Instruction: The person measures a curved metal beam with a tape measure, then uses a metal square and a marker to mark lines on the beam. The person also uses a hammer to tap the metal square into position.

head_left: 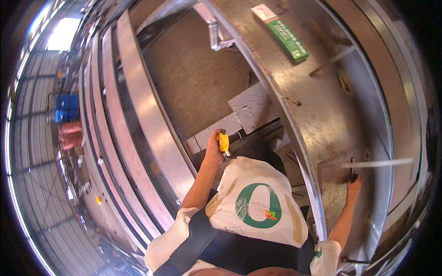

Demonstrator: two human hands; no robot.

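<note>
Cream short-sleeved shirt point(258, 202) with a green ring emblem, dark strap point(198, 239) across it, bare forearms.

One yellow tape measure point(223, 142), one green box point(281, 33), two grey slabs point(252, 108)

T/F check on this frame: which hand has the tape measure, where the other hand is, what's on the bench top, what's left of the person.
1. The left hand holds a yellow tape measure. True.
2. The right hand holds a hammer. False: it rests on the metal bench, by the end of a thin rod.
3. A green and white box lies on the bench. True.
4. The box is in the left hand. False: it lies far from both hands, at the bench's far end.
5. Long metal beams run along the person's left side. True.
</note>
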